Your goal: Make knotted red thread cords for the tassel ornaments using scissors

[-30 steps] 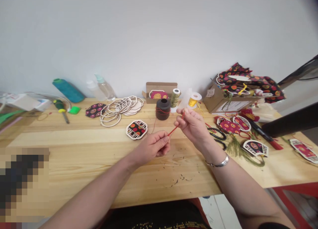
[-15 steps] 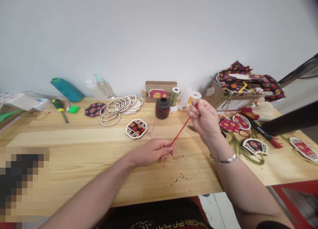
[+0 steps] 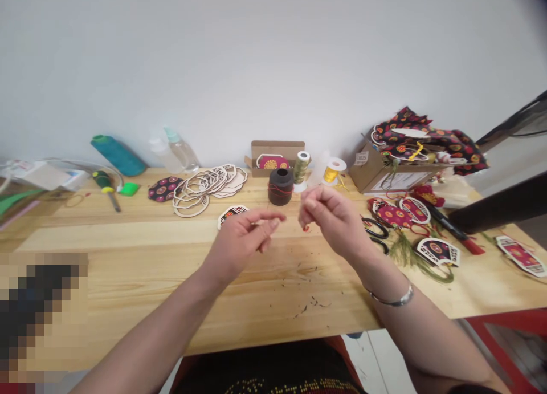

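My left hand (image 3: 245, 237) is over the middle of the table, its thumb and fingers stretched rightward and slightly apart, with nothing visible in them. It partly covers an eight-sided wooden-framed ornament (image 3: 231, 212) with black patterned fabric. To its right, my right hand (image 3: 333, 217) is closed, fingers curled in. A small bit of red thread (image 3: 306, 228) shows below those fingertips; the rest is hidden. Behind the hands stands a dark thread cone (image 3: 281, 189) with red thread wound round it. Black-handled scissors (image 3: 376, 228) lie beside my right wrist, partly hidden.
Stacked wooden frames (image 3: 192, 191) lie left of the cone. A green spool (image 3: 302, 165) and a yellow spool (image 3: 334, 170) stand behind. At right are a cardboard box (image 3: 371, 174) with fabric, a fan-shaped ornament (image 3: 438, 251) and a dark post (image 3: 499, 208). Thread scraps dot the wooden table (image 3: 256, 308).
The red thread stretched between my hands is no longer seen there. My right hand has come down and left; my left hand has risen and its fingers have loosened.
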The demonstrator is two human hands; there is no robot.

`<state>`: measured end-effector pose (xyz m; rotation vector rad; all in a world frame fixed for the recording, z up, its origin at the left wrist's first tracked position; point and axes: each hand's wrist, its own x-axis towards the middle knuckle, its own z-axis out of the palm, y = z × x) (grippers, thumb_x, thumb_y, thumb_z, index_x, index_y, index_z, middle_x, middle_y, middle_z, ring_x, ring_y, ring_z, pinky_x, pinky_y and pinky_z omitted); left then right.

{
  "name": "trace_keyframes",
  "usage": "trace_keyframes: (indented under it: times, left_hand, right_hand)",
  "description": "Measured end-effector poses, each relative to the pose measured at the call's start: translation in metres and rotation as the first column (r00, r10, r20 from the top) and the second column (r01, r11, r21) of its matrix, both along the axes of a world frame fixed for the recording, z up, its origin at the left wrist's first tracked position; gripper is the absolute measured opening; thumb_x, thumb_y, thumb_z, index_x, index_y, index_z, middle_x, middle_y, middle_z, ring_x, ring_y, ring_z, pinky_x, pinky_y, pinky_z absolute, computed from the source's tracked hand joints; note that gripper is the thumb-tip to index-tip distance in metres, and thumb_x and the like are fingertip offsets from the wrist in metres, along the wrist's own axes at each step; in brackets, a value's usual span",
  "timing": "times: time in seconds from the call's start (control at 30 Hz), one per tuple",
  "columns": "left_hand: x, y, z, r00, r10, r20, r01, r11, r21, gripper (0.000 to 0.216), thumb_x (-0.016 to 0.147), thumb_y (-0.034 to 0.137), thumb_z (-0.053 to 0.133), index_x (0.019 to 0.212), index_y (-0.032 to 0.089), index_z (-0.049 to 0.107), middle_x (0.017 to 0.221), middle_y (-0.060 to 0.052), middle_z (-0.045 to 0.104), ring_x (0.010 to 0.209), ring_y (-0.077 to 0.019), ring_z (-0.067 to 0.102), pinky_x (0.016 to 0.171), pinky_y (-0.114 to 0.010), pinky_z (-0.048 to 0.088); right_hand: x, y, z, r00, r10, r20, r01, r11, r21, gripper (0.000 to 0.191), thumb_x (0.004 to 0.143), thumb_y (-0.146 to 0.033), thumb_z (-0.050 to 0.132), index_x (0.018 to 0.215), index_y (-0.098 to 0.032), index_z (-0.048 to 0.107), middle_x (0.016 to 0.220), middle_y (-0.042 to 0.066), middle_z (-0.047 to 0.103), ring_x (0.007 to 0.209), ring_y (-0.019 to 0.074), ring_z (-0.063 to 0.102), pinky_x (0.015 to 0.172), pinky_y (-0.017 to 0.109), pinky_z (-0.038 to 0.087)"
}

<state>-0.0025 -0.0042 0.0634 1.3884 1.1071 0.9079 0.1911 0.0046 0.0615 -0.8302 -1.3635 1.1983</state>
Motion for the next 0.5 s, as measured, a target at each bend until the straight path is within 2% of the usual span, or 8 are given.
trace_keyframes:
  times: [0.03, 0.07, 0.13, 0.2, 0.3, 0.37, 0.5]
  left_hand:
    - [-0.002, -0.003, 0.005, 0.995, 0.098, 0.007, -0.098, 0.994, 0.036, 0.022, 0.084, 0.027, 0.065, 0.101, 0.018, 0.074, 0.053, 0.005, 0.053, 0.048, -0.0084, 0.044, 0.050, -0.022, 0.037]
    - [-0.003, -0.005, 0.009, 0.990, 0.139, 0.017, -0.140, 0.988, 0.063, 0.022, 0.085, 0.026, 0.064, 0.104, 0.019, 0.074, 0.054, 0.005, 0.054, 0.048, -0.0085, 0.044, 0.051, -0.022, 0.037]
    - [-0.005, -0.011, 0.014, 0.990, 0.123, 0.063, -0.127, 0.989, 0.070, 0.022, 0.086, 0.025, 0.064, 0.105, 0.020, 0.074, 0.056, 0.004, 0.056, 0.048, -0.0085, 0.045, 0.051, -0.023, 0.037]
    - [-0.004, -0.016, 0.014, 0.986, 0.039, 0.161, -0.040, 0.999, 0.001, 0.021, 0.087, 0.030, 0.063, 0.102, 0.021, 0.074, 0.053, 0.004, 0.053, 0.047, -0.0086, 0.045, 0.049, -0.023, 0.034]
    - [0.004, -0.018, 0.009, 0.929, -0.012, 0.370, 0.076, 0.984, -0.159, 0.026, 0.085, 0.041, 0.064, 0.082, 0.018, 0.075, 0.050, 0.002, 0.053, 0.045, -0.0070, 0.042, 0.044, -0.021, 0.027]
    - [0.010, -0.015, 0.004, 0.897, 0.029, 0.441, 0.070, 0.976, -0.206, 0.031, 0.081, 0.044, 0.069, 0.071, 0.015, 0.073, 0.051, 0.000, 0.057, 0.045, -0.0063, 0.042, 0.043, -0.019, 0.024]
    - [0.015, -0.006, -0.010, 0.897, 0.071, 0.437, 0.038, 0.971, -0.236, 0.025, 0.072, 0.038, 0.078, 0.076, 0.012, 0.076, 0.073, -0.008, 0.072, 0.051, -0.0065, 0.051, 0.043, -0.018, 0.027]
  right_hand:
    - [-0.003, -0.007, 0.005, 0.995, 0.033, 0.099, -0.038, 0.998, 0.044, 0.022, 0.090, -0.037, 0.061, 0.076, -0.020, 0.056, 0.079, 0.001, 0.059, 0.069, 0.0120, 0.055, 0.064, 0.029, 0.048]
    - [-0.006, -0.013, 0.011, 0.982, 0.049, 0.184, -0.066, 0.994, 0.089, 0.020, 0.091, -0.032, 0.060, 0.075, -0.020, 0.057, 0.091, 0.004, 0.061, 0.082, 0.0140, 0.058, 0.074, 0.032, 0.049]
    - [-0.011, -0.021, 0.022, 0.954, 0.049, 0.295, -0.100, 0.982, 0.158, 0.017, 0.090, -0.024, 0.059, 0.074, -0.019, 0.059, 0.109, 0.006, 0.059, 0.105, 0.0175, 0.057, 0.092, 0.037, 0.046]
    - [-0.016, -0.024, 0.030, 0.942, 0.022, 0.336, -0.091, 0.978, 0.190, 0.014, 0.088, -0.020, 0.061, 0.074, -0.020, 0.061, 0.117, 0.007, 0.057, 0.118, 0.0198, 0.052, 0.102, 0.041, 0.041]
    - [-0.022, -0.015, 0.027, 0.945, -0.037, 0.326, -0.026, 0.982, 0.187, 0.014, 0.085, -0.022, 0.064, 0.072, -0.020, 0.062, 0.119, 0.007, 0.057, 0.121, 0.0228, 0.050, 0.104, 0.046, 0.038]
    - [-0.023, -0.005, 0.019, 0.945, -0.059, 0.321, 0.010, 0.988, 0.153, 0.016, 0.085, -0.024, 0.064, 0.070, -0.019, 0.063, 0.119, 0.008, 0.057, 0.120, 0.0241, 0.050, 0.103, 0.048, 0.038]
    - [-0.020, 0.011, -0.002, 0.948, -0.063, 0.312, 0.041, 0.996, 0.075, 0.019, 0.083, -0.028, 0.064, 0.067, -0.019, 0.062, 0.112, 0.009, 0.059, 0.114, 0.0238, 0.054, 0.099, 0.045, 0.040]
